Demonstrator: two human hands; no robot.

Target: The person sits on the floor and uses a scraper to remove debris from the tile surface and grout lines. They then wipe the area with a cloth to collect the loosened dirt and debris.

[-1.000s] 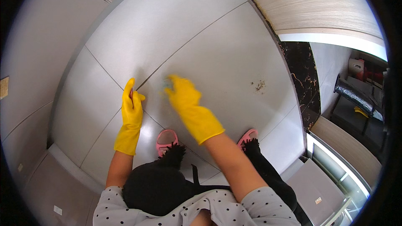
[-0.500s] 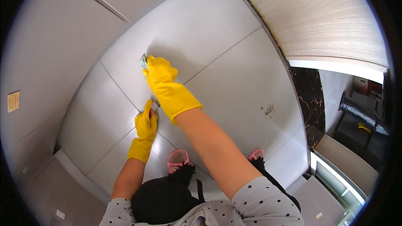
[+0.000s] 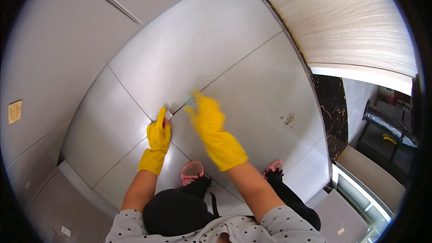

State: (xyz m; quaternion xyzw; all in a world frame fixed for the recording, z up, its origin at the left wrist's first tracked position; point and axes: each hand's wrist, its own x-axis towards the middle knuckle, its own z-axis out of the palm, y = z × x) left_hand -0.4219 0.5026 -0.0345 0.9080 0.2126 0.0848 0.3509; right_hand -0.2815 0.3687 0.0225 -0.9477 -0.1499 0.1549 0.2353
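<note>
My left hand [image 3: 158, 137], in a yellow rubber glove, is closed on a small scraper [image 3: 168, 116] with a red handle and a flat pale blade; the glove hides most of it. One finger stretches forward along the tool, low over the tiled floor near a tile joint. To its right, my right hand [image 3: 210, 119], also in a yellow glove, is smeared by motion. A pale grey-green cloth [image 3: 191, 103] shows at its fingers, held close to the floor; its exact form is blurred.
Grey floor tiles [image 3: 189, 31] spread before me. A patch of brown crumbs [image 3: 288, 119] lies at the right. A wood-grain cabinet [image 3: 351, 22] stands far right, and grey cabinet fronts [image 3: 49, 58] line the left. My pink sandals [image 3: 192, 171] are below my hands.
My right hand has swept back toward me and to the right with the cloth, from the far tile to near the scraper. My left hand has hardly moved.
</note>
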